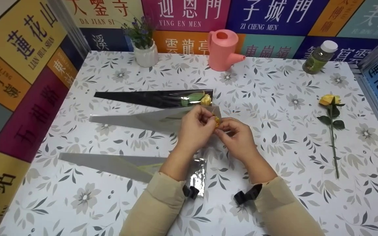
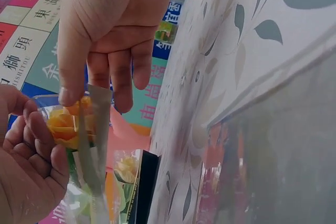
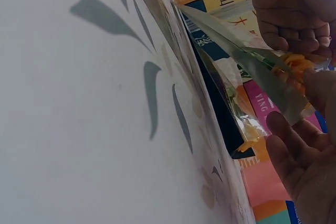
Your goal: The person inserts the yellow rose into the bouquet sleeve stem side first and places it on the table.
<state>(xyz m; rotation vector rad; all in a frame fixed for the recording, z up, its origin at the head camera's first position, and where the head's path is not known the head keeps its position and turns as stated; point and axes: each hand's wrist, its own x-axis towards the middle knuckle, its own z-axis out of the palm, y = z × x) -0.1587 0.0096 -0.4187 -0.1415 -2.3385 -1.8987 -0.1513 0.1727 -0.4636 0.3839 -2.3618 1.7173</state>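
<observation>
A grey, clear-fronted flower sleeve (image 1: 136,121) holds an orange-yellow rose (image 2: 65,129), its bloom at the sleeve's wide mouth. My left hand (image 1: 195,129) pinches the sleeve at one side of the mouth, close to the bloom. From the other side, my right hand (image 1: 240,137) pinches the mouth's edge between thumb and fingers. The hands hide part of the bloom in the head view. Just behind lies a black sleeve (image 1: 136,98) with a yellow rose (image 1: 206,99) inside. Nearer me is another grey sleeve (image 1: 107,164), partly under my left forearm.
A loose yellow rose (image 1: 331,124) with a long stem lies at the right. Along the back stand a potted plant (image 1: 145,52), a pink watering can (image 1: 223,52) and a white-capped bottle (image 1: 320,57). Printed panels (image 1: 189,16) edge the table (image 1: 274,91).
</observation>
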